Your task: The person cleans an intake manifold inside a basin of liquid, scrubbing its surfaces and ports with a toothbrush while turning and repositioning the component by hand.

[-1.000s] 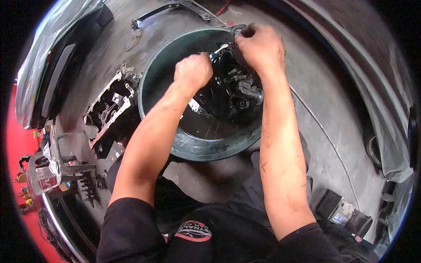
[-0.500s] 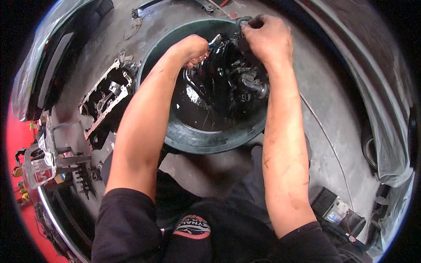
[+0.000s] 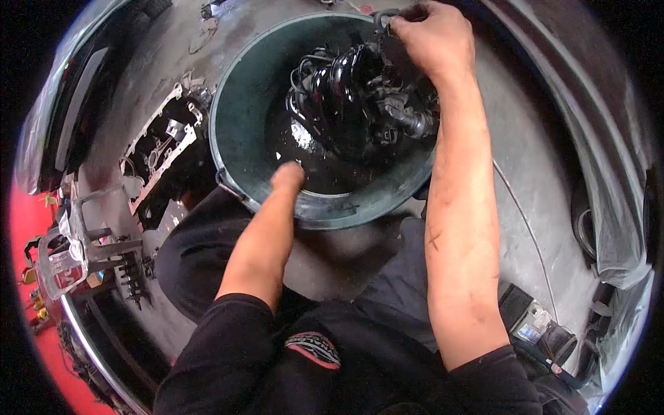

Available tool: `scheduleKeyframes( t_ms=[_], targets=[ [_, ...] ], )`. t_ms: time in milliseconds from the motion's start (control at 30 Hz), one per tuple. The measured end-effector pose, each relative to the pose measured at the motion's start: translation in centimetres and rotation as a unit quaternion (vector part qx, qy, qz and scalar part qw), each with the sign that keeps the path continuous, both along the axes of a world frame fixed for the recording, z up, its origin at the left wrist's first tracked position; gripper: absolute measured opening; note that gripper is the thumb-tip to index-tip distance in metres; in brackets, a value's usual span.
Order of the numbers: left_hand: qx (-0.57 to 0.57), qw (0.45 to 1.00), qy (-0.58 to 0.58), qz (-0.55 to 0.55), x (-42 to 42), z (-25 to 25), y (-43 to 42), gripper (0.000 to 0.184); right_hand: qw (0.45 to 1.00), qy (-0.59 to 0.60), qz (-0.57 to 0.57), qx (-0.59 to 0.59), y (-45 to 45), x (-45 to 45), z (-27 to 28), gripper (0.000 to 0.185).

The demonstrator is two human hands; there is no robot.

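Observation:
A wet black intake manifold (image 3: 339, 86) with curved runners and hoses leans inside a large dark green tub (image 3: 242, 97), partly in dark liquid (image 3: 321, 173). My right hand (image 3: 439, 38) is closed on the manifold's upper end at the tub's far right rim, its fingers partly hidden. Over the near left part of the liquid is my left hand (image 3: 289, 176), away from the manifold. Its fingers point away from me and are blurred and hidden, so what they hold does not show.
An engine block part (image 3: 162, 155) lies on the floor left of the tub. A crankshaft-like shaft (image 3: 129, 277) and metal frame (image 3: 90, 228) are at the lower left. A thin hose (image 3: 529, 235) runs along the right, near a box-like part (image 3: 532, 325). Plastic sheeting (image 3: 609, 207) hangs at the right.
My left hand has left the manifold's far left side and come down toward me over the liquid. The bluish tool at its fingers no longer shows. My right hand stays on the manifold.

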State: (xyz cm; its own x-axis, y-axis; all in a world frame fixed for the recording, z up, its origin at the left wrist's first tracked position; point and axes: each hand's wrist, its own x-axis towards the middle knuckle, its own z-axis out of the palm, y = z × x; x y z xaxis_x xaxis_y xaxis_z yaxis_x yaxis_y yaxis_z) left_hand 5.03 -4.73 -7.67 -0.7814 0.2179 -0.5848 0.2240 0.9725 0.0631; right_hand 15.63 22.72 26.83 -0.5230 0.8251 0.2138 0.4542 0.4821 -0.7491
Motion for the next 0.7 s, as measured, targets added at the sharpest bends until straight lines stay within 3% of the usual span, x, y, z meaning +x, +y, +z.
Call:
scheduleKeyframes(
  t_ms=[33,133,233,300,367,433,567,633,700],
  targets=[
    [0.0,1.0,-0.004,-0.017,1.0,-0.2,0.7,0.031,1.0,-0.008,-0.007,0.002,0.1,0.1,0.3,0.024],
    [-0.05,0.964,-0.134,-0.225,2.0,0.9,0.9,0.028,1.0,0.001,-0.002,-0.01,0.3,0.5,0.6,0.024],
    [0.035,0.992,-0.019,-0.118,4.5,12.4,2.2,0.025,1.0,0.008,-0.016,0.022,1.4,0.2,-0.4,0.022],
    [0.142,0.979,0.015,-0.147,4.7,18.4,3.2,0.023,0.999,-0.01,-0.033,0.024,1.8,0.1,-0.4,0.021],
    [0.207,0.944,0.034,-0.253,3.8,22.6,3.1,0.021,0.999,-0.012,-0.041,0.004,1.8,0.3,-0.4,0.022],
    [0.231,0.931,0.013,-0.281,2.9,25.3,3.3,0.025,0.998,-0.01,-0.044,-0.033,1.5,0.8,0.1,0.023],
    [0.093,0.922,0.159,-0.342,1.8,29.4,8.1,0.027,0.996,0.002,-0.018,-0.087,-0.2,2.6,2.2,0.023],
    [0.096,0.903,0.206,-0.365,1.1,27.7,10.4,0.026,0.997,-0.001,-0.002,-0.072,0.1,2.8,1.6,0.023],
    [-0.039,0.887,0.204,-0.413,1.4,24.6,12.6,0.025,0.997,0.003,-0.013,-0.072,-0.1,2.8,1.6,0.023]
  ],
)
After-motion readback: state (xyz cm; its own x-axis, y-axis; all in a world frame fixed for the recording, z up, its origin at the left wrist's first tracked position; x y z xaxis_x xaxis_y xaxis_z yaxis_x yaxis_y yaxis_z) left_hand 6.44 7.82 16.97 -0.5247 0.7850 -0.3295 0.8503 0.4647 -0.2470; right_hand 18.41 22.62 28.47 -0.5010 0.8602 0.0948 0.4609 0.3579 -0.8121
